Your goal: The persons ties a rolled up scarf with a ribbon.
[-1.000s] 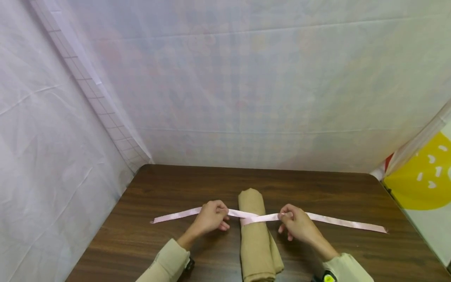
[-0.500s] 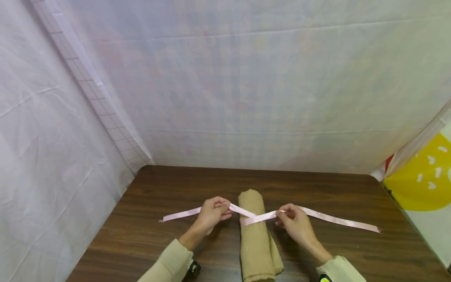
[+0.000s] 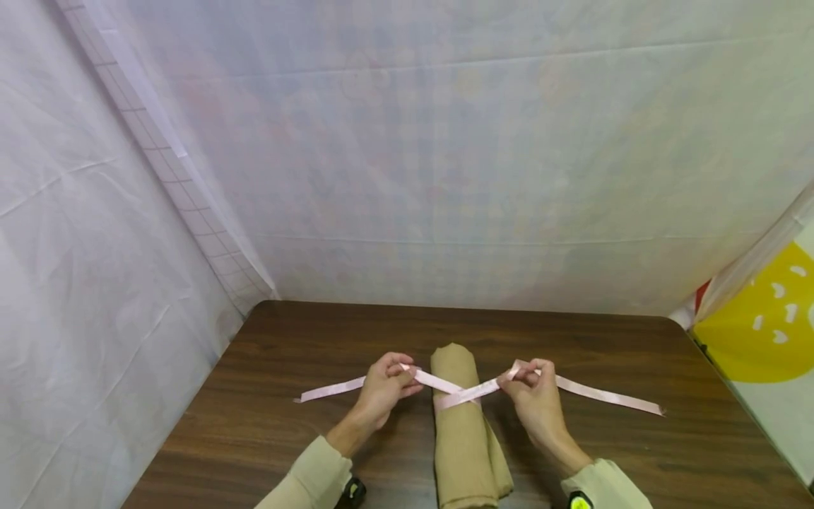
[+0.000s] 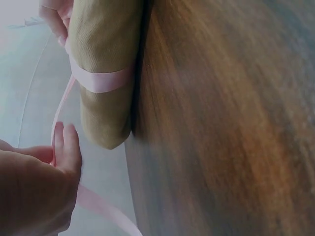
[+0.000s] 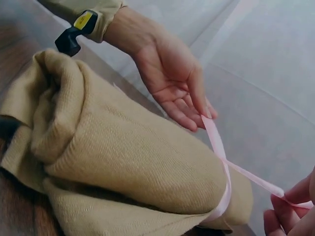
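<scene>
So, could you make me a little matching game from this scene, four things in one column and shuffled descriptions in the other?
Things:
1. ribbon
2. rolled cloth
3. table
4. hanging sheet

Descriptions:
A. dark brown, wood-grained
B. tan, lying beneath the crossing strands
C. whitish, rising behind the tabletop
D. pink, pinched in the left hand and the right hand

Pairs: 1-D, 2-B, 3-A, 4-C
</scene>
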{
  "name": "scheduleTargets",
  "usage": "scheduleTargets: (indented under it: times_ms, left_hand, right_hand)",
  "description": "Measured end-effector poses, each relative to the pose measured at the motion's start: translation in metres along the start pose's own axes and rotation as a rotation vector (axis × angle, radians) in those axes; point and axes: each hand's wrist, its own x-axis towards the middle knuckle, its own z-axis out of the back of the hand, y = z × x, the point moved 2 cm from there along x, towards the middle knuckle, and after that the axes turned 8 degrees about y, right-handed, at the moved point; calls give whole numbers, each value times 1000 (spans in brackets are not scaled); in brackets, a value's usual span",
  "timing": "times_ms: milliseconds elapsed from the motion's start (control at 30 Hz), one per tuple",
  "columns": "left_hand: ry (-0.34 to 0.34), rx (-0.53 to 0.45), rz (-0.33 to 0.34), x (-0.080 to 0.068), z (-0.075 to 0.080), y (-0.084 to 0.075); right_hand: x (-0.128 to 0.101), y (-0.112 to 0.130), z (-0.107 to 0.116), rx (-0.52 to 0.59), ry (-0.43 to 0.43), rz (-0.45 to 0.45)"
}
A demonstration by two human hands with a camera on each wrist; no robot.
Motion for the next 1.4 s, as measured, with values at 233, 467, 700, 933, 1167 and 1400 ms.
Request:
scheduleTargets:
  times_ms: [233, 467, 700, 933, 1167, 1400]
  left_hand:
    - [-49, 22, -22, 1, -2, -1]
    - [-126, -19, -22, 3, -5, 1]
    - [-162, -128, -8, 4, -7, 0]
    - [-140, -157, 18, 5, -7, 0]
    - [-110, -157, 14, 5, -7, 1]
    - [-50, -145, 0, 6, -8, 0]
  right_hand:
    - [3, -3, -3, 198, -1, -12]
    - [4, 0, -8, 226, -63, -30]
    - [7, 1, -11, 236, -105, -57]
    - [9, 1, -13, 237, -98, -62]
    - [10, 0, -17, 181, -65, -67]
    - [10, 5, -23, 136, -4, -65]
